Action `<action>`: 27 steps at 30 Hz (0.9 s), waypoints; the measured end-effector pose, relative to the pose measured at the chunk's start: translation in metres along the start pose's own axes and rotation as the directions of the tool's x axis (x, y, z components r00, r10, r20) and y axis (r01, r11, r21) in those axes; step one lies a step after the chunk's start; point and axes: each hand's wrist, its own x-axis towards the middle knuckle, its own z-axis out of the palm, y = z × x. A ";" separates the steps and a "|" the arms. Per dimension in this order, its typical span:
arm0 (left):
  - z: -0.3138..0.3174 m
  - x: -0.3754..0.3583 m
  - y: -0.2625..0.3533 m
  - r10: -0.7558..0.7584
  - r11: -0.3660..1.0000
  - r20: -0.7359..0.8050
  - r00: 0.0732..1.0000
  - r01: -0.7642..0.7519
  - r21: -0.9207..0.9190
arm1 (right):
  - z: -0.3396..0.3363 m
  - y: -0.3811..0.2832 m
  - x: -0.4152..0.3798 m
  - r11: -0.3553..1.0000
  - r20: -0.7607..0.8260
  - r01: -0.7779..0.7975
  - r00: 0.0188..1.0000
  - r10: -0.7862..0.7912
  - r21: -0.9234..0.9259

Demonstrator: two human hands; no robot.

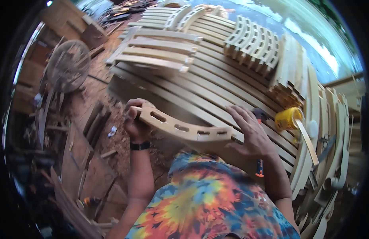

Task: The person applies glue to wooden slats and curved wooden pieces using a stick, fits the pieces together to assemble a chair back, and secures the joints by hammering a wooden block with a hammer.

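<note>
A curved wooden rail (pixel 188 129) with several slots cut through it is held in front of my body, above the near edge of the slatted wooden table (pixel 216 85). My left hand (pixel 138 121), with a dark band at the wrist, is closed around the rail's left end. At the other end, my right hand (pixel 251 133) has its fingers stretched out and apart, with the thumb side right at the rail's tip. Partly hidden under the right hand and forearm lies a hammer (pixel 259 169) with a black and orange handle.
A yellow can (pixel 288 118) and a flat wooden stick (pixel 307 141) are at the right. Slotted curved pieces (pixel 254 42) stand in a row at the back, beside stacked boards (pixel 290 65). A slatted frame (pixel 156 49) lies far left. Scrap wood (pixel 83 155) covers the ground.
</note>
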 end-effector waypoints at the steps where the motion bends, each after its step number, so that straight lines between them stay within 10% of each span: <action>1: -0.003 0.000 0.006 0.007 0.998 0.027 1.000 -0.009 0.056 | -0.002 -0.007 0.008 0.992 0.091 0.026 0.995 -0.038 0.123; 5: 0.002 0.045 0.060 -0.026 0.967 0.359 0.933 -0.068 0.247 | -0.004 -0.057 0.053 0.952 0.101 0.226 0.963 -0.251 0.205; 8: 0.041 0.092 0.098 -0.103 0.925 0.604 0.790 -0.148 0.350 | 0.015 -0.092 0.093 0.868 -0.267 0.485 0.855 -0.445 0.105; 9: 0.049 0.088 0.098 -0.187 0.895 0.301 0.935 0.036 0.445 | 0.012 -0.097 0.105 0.796 -0.247 0.594 0.759 -0.602 -0.116; 13: 0.023 0.149 0.060 -0.663 0.737 0.452 0.596 0.419 0.530 | 0.033 -0.134 0.138 0.444 -0.037 0.741 0.495 -0.868 -0.503; 15: -0.013 0.170 0.010 -0.505 0.843 0.679 0.533 0.135 0.520 | 0.059 -0.143 0.162 0.384 0.090 0.722 0.523 -0.848 -0.576; 16: -0.013 0.169 0.000 -0.728 0.684 0.523 0.443 0.513 0.518 | 0.076 -0.142 0.175 0.319 0.212 0.705 0.554 -0.805 -0.633; 21: -0.006 0.164 -0.046 -0.901 0.405 0.397 0.173 0.660 0.633 | 0.146 -0.128 0.211 0.259 0.295 0.566 0.704 -0.646 -0.783; 23: -0.004 0.155 -0.050 -0.905 0.423 0.384 0.186 0.504 0.753 | 0.160 -0.137 0.218 0.566 0.476 0.542 0.835 -0.276 -0.621; 27: -0.064 0.174 -0.043 -0.881 0.457 0.414 0.229 0.184 0.870 | 0.200 -0.082 0.192 0.659 0.307 0.414 0.910 -0.279 -0.628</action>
